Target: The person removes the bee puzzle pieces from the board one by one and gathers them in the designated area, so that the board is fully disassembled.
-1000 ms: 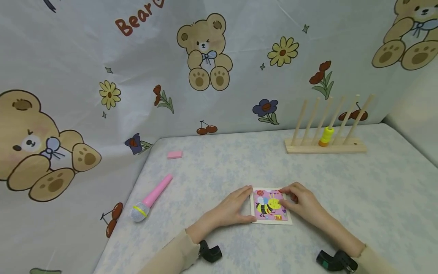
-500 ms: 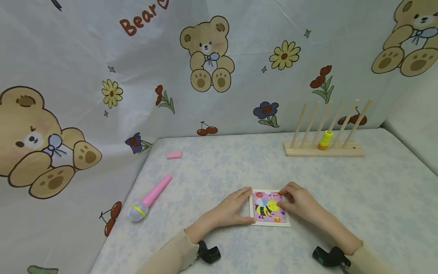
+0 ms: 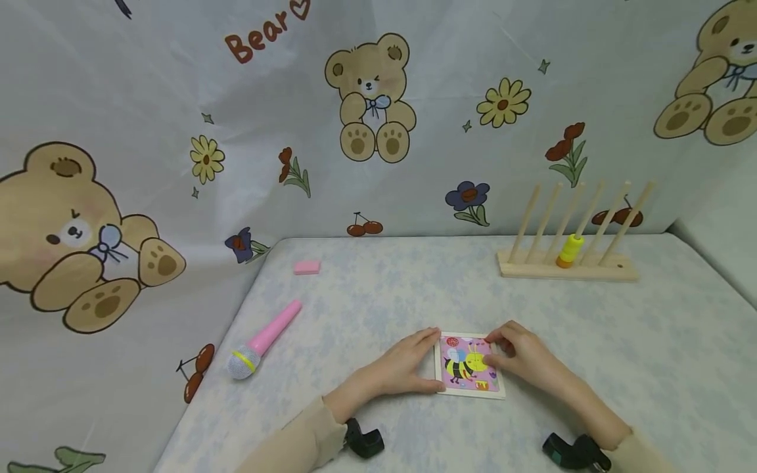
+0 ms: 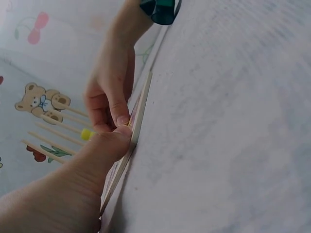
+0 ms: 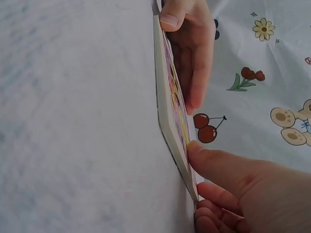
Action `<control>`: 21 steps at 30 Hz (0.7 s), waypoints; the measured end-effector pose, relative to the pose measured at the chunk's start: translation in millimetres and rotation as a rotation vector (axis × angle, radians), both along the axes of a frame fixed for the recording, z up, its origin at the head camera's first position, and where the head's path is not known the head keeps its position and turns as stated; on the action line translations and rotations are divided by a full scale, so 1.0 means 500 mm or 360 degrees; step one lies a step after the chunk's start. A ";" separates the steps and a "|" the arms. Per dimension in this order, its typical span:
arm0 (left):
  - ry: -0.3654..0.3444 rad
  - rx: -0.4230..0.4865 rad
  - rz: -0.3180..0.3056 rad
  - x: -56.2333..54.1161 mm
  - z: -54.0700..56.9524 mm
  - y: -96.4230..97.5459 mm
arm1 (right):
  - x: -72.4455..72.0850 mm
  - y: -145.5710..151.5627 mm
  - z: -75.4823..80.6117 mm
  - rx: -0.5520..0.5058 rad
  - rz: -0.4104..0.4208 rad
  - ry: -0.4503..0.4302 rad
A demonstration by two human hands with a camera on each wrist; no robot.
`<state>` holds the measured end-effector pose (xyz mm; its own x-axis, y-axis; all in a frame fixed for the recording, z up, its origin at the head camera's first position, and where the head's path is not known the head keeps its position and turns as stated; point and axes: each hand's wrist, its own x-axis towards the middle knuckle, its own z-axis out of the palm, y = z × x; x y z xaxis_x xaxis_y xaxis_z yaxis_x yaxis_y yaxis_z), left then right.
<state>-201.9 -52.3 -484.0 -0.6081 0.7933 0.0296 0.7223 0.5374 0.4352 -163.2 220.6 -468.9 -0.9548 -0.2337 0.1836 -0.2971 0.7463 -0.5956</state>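
A small square bee puzzle board with a pale frame and a pink picture lies on the table. My left hand holds its left side, thumb at the near corner and fingertips at the far one. Over the right side, my right hand has its thumb on the picture by the bee's head and its index finger at the far right corner. In the right wrist view the right thumb presses on the picture face while the other fingers curl at the frame's edge. The palm hides part of the right border.
Left of the hands lies a pink toy microphone, with a small pink block beyond it. A wooden peg rack with yellow and orange beads stands at the back right. A bear-print cloth rises behind the table.
The head view has shifted a little, so the whole scene sits slightly differently in it. Both hands keep their places on the puzzle board, with hardly any movement of the fingers.
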 end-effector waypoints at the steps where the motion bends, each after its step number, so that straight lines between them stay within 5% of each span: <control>1: -0.0010 0.0002 -0.0002 -0.001 0.000 0.001 | -0.001 0.002 -0.001 -0.0013 0.0001 -0.0013; 12: -0.0018 0.0010 -0.0013 0.003 -0.005 0.004 | 0.003 0.003 -0.015 -0.0134 -0.0038 -0.0065; 21: -0.0009 0.0004 -0.0023 -0.001 -0.005 0.005 | 0.004 -0.003 -0.030 -0.0218 -0.0103 0.0077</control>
<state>-202.4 -49.9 -486.5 -0.5965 0.8021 0.0284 0.7277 0.5256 0.4407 -161.1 219.0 -483.8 -0.9564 -0.1419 0.2554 -0.2819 0.6777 -0.6792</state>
